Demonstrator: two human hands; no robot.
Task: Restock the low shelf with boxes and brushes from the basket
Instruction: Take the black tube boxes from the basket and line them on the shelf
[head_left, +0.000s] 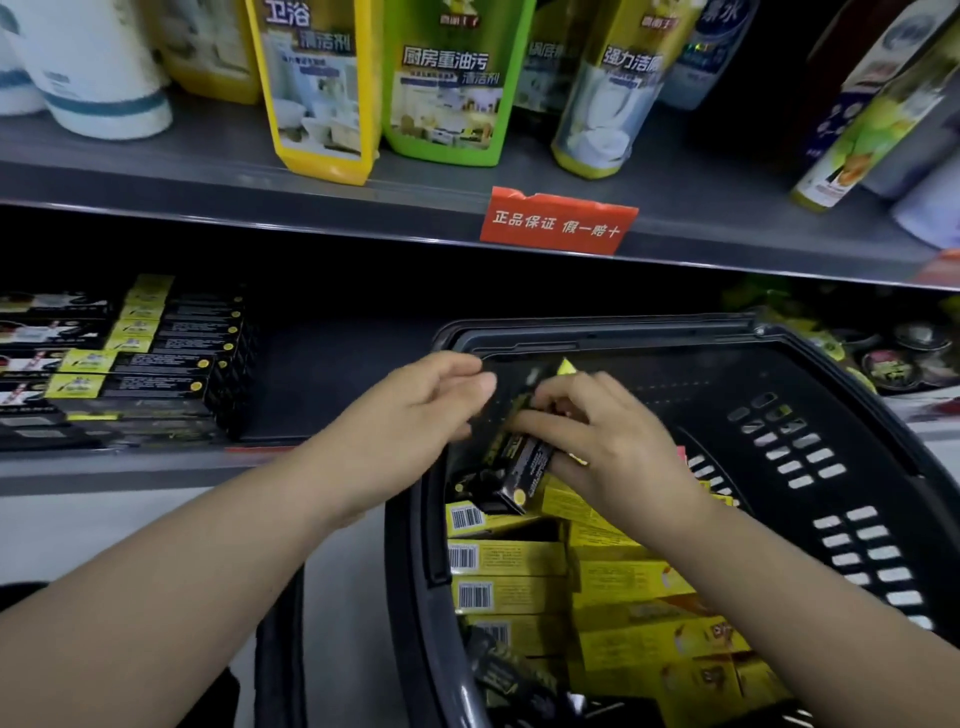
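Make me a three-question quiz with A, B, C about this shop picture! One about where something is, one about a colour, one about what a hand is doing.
1. Where do the yellow boxes with barcodes lie?
A) in the basket
B) among the bottles
C) on the floor

2. What colour is the tag on the upper shelf edge?
A) blue
B) red
C) white

3. What is the right hand doing?
A) hanging idle
B) gripping a black box
C) pressing a bottle

Answers: 1 A, they lie inside the basket; 2 B, it is red with white writing; 3 B, its fingers curl round the box.
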